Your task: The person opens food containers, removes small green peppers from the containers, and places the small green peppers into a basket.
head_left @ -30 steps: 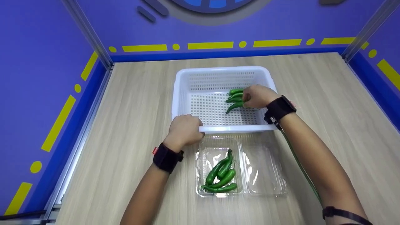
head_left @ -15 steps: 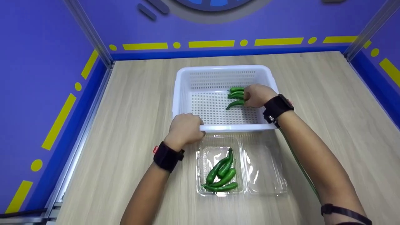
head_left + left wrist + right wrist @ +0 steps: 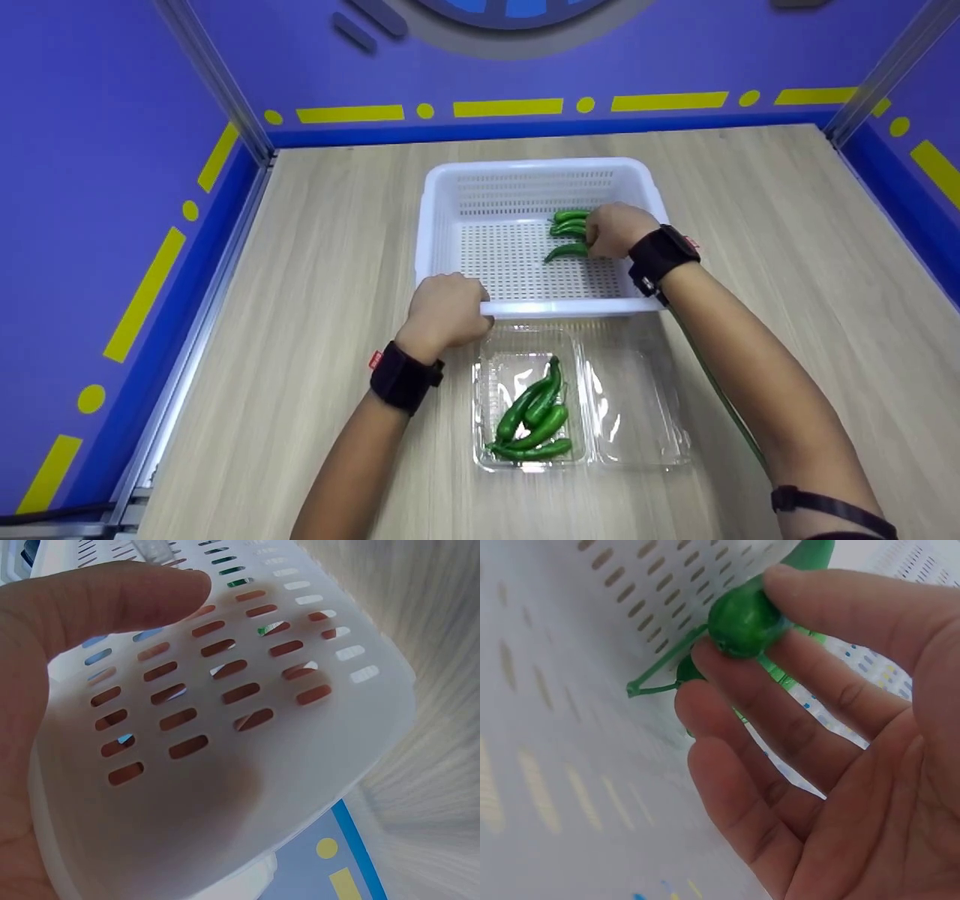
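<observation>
A big wooden table (image 3: 315, 247) sits inside purple walls. On it stands a white basket (image 3: 450, 180) with lots of little holes. Just in front of the basket, touching its near rim, lies a clear plastic box (image 3: 637, 420), open flat. Its left half holds a few green peppers (image 3: 534, 420), and its right half has nothing in it.

The left hand (image 3: 444, 309) grips the near rim of the basket with fingers curled over the edge.

The right hand (image 3: 619, 229) is inside the basket, on its right side. It is the nearer hand to the peppers in the basket (image 3: 568, 225). They lie side by side, long way across, with their tips pointing left, away from the hand. The thumb and fingers (image 3: 780, 701) pinch the fat end of one pepper (image 3: 744, 622). The basket's right wall is close behind the hand. Toward the clear box there is only the low near rim to cross.
</observation>
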Tool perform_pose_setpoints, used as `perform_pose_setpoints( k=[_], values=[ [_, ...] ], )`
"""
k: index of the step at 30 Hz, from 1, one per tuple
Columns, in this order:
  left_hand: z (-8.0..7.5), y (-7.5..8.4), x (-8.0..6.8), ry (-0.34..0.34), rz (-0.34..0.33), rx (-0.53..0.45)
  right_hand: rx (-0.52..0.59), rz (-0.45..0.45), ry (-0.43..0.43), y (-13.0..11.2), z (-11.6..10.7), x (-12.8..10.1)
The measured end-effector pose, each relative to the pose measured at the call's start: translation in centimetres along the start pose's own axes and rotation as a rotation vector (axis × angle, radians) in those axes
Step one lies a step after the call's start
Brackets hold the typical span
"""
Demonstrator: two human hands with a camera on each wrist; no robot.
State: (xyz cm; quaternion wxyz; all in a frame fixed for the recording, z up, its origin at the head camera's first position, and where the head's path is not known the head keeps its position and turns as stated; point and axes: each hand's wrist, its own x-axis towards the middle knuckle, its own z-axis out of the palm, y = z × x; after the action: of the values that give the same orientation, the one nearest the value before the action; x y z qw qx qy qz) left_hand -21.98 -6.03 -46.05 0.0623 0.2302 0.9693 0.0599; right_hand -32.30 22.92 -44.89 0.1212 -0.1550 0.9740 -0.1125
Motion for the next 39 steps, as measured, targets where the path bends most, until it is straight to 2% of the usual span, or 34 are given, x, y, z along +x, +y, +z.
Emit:
perform_pose_setpoints(
  k=[10,20,27,33,39],
  values=[
    [0.06,-0.04,0.01,0.015,0.0,-0.007,-0.043,0.045,-0.034,0.15,0.25,0.8],
    [-0.06,0.07,-0.03,0.009,0.003,0.004,-0.02,0.133,-0.042,-0.05,0.17,0.89],
    [0.01,0.04,-0.02,0.009,0.009,0.004,0.047,0.128,-0.013,0.17,0.37,0.84],
    [0.08,-0.07,-0.03,-0.004,-0.004,-0.012,0.053,0.134,-0.024,-0.02,0.52,0.87],
    [0.04,-0.07,-0.05,0.029,0.009,-0.001,0.047,0.132,-0.018,-0.27,0.18,0.72]
  ],
)
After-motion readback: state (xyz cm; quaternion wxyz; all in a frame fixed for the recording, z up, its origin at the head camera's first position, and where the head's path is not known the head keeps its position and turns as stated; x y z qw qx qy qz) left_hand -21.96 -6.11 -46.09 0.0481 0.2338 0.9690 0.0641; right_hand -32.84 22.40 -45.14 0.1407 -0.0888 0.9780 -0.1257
